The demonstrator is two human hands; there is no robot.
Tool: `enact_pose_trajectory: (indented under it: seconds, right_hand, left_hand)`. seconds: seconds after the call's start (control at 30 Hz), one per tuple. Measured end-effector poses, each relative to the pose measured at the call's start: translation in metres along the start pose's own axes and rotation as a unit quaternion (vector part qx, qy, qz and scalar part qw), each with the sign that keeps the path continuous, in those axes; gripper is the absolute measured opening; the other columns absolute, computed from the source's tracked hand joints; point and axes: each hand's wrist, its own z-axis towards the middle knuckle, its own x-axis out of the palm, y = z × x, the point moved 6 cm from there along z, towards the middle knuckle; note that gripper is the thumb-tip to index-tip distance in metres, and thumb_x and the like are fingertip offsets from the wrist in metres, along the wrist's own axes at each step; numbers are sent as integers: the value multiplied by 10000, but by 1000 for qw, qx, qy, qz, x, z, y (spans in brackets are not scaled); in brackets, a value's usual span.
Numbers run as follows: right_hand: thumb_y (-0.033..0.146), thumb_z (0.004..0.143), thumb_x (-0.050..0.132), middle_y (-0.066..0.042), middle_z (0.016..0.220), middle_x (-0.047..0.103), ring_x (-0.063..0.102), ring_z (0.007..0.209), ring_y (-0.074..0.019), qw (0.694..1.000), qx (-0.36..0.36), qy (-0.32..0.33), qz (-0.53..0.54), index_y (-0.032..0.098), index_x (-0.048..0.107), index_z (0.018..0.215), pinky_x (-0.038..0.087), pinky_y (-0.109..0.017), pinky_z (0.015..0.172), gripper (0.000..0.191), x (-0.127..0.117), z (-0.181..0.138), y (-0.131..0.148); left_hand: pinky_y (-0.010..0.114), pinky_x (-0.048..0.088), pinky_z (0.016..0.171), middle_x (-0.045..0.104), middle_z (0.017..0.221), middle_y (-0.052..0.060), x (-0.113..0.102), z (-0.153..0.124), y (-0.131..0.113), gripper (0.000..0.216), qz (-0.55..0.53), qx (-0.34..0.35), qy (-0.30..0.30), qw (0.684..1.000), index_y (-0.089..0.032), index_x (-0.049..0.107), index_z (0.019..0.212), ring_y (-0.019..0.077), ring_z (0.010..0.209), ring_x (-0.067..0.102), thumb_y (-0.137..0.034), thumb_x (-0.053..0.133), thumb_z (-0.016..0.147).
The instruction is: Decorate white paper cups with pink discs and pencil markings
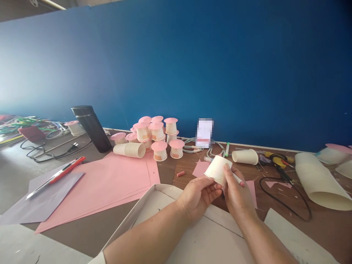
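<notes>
My left hand and my right hand both grip a white paper cup, held on its side above the table. Left fingers pinch its near edge. The right hand's forefinger lies over the cup's wall, and a thin white pen-like stick with a pink tip pokes out beside that hand. Below my forearms lies an open white cardboard box lid. A small pink paper scrap lies just behind the cup.
Several cups with pink round tops are piled at the back by a lying stack of paper cups. Pink sheets, a red utility knife, a black flask, a lying cup, cables and a rolled white sheet surround me.
</notes>
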Motion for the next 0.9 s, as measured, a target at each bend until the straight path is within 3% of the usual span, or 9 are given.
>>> enact_pose_trajectory:
  seconds: [0.17,0.37,0.57,0.73,0.9]
  right_hand:
    - [762,779,526,-40,828,732,670,784,-226,996,-11,-25,-85,235,675,1105,498,-306,636,638,-7,4,0]
    - [732,752,586,-36,827,729,673,731,-210,999,-6,-37,-11,230,649,1183,508,-303,625,664,-10,10,-5]
    - [724,769,569,-53,843,732,634,620,-193,999,-15,-37,-36,221,623,1233,479,-309,566,687,-8,3,3]
    - [630,817,564,-65,985,738,670,761,-202,997,-41,-53,-37,226,634,1212,512,-305,637,570,-10,3,7]
    - [553,848,561,-55,981,731,668,779,-188,992,-58,-91,-61,239,657,1216,508,-295,656,493,-18,6,4]
  left_hand:
    - [217,562,771,691,761,115,-1,0,-1,116,0,0,-8,1000,-22,695,837,126,722,668,-123,642,816]
    - [217,563,769,687,782,116,-2,1,-2,152,-7,9,-6,1000,-6,703,884,128,749,666,-125,637,818]
    - [212,564,759,687,782,114,-2,1,-1,138,-13,4,-17,1000,-10,699,863,121,735,664,-126,637,820]
    - [213,567,758,689,783,121,-1,0,-2,143,-17,4,-22,1000,-6,694,880,123,729,664,-124,638,820]
    - [208,568,745,677,775,101,-3,0,-6,112,-27,18,-42,999,-33,687,875,119,731,663,-120,631,832]
